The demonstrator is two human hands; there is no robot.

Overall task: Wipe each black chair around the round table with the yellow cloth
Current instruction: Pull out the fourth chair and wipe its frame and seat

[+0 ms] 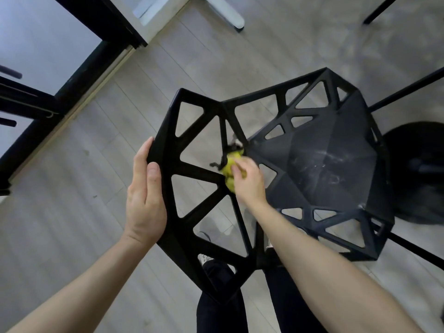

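Head view, looking straight down. At 9 to 10 o'clock, a black door frame runs diagonally beside pale glass. Wood-grain floor fills the rest.

My left hand sits at 8 o'clock from frame centre, fingers straight and lying flat along the outer edge of the black chair backrest, thumb on the near face; it rests against the rim, not curled round it.

The backrest is an open lattice of triangular cut-outs, tilted toward me, its lower corner at 6 o'clock in front of my dark trousers.

At centre, my right hand pinches the bunched yellow cloth and presses it against the lattice where several struts meet, just where backrest joins seat. A dark strip hangs off the cloth's upper side; what it is I cannot tell.

The seat spreads to 3 o'clock, with pale scuff streaks on its middle panel. Beyond it, at 3 o'clock, a round black base rests on the floor. At 12 o'clock, a white furniture foot.
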